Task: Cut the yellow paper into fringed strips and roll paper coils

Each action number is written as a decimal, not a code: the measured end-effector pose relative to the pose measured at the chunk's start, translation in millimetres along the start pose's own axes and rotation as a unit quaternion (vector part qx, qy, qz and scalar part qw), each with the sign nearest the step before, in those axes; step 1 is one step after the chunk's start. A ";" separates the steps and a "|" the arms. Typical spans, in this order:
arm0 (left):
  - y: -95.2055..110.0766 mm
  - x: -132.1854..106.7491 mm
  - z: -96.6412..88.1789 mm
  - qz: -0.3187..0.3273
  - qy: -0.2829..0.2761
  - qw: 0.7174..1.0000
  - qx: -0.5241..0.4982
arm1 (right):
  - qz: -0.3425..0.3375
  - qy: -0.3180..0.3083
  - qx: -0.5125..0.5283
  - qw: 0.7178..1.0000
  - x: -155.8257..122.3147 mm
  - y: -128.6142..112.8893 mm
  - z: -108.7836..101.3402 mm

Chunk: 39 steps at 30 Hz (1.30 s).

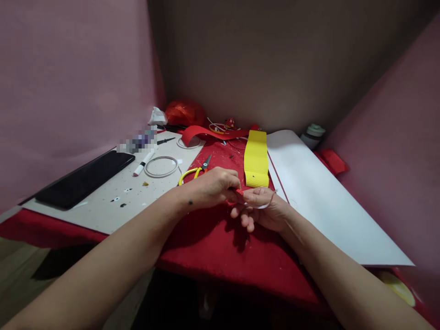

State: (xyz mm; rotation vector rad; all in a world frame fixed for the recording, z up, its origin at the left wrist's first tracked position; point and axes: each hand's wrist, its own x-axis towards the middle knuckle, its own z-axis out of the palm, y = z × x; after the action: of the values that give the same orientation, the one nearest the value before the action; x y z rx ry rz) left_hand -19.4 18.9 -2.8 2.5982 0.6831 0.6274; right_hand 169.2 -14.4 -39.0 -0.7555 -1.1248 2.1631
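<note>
Above the red cloth, my left hand is closed on a small red piece, which looks like corrugated paper. My right hand pinches the same piece from the other side between thumb and forefinger, its other fingers curled loosely below. A thin white strip shows by the right thumb; where it ends is hidden. Just beyond my left hand lie scissors with yellow handles, blades apart. A yellow corrugated paper strip lies past my right hand, and a red corrugated strip curls farther back.
On the grey board at left are a black phone-like slab, a marker, a grey ring and small scraps. A large white sheet covers the right side. At the back stand a red plastic bag and a lidded bottle.
</note>
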 end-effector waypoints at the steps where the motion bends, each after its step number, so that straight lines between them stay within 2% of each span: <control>1: 1.2 0.3 -0.7 -0.013 -0.004 1.000 -0.007 | -0.004 -0.005 0.001 1.000 0.1 0.1 -0.7; 5: 5.3 2.1 -1.1 -0.054 -0.004 0.997 -0.053 | -0.019 -0.029 0.015 0.999 0.6 -0.4 -2.7; 9: 1.9 2.4 2.8 -0.016 0.015 0.999 -0.042 | -0.023 -0.027 0.012 0.999 0.8 -0.2 -1.9; 14: -3.9 1.2 6.5 0.024 0.011 1.000 0.007 | -0.016 -0.001 -0.009 1.000 0.2 0.4 0.5; 22: -0.2 1.2 7.9 0.009 0.002 0.999 0.045 | 0.011 0.029 -0.013 0.999 1.6 1.5 1.4; 26: 5.3 2.8 -0.2 -0.073 -0.009 0.996 -0.045 | -0.014 -0.003 0.020 1.000 1.0 -0.8 -1.8; 30: 10.3 3.3 -9.0 -0.179 -0.043 0.961 -0.206 | -0.019 -0.027 0.040 0.999 -0.9 -4.3 -3.6; 33: 10.4 2.6 -10.9 -0.190 -0.054 0.945 -0.259 | -0.018 -0.023 0.037 0.999 -1.9 -5.1 -2.9; 39: 8.1 2.1 -6.3 -0.174 -0.025 0.952 -0.250 | -0.033 -0.033 0.043 0.998 -0.8 -2.8 -4.8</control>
State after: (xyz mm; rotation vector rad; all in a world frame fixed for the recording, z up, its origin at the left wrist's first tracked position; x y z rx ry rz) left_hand -18.0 15.1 6.9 1.9611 0.8173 0.5351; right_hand 173.8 -11.2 -38.7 -0.6055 -1.0680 2.1793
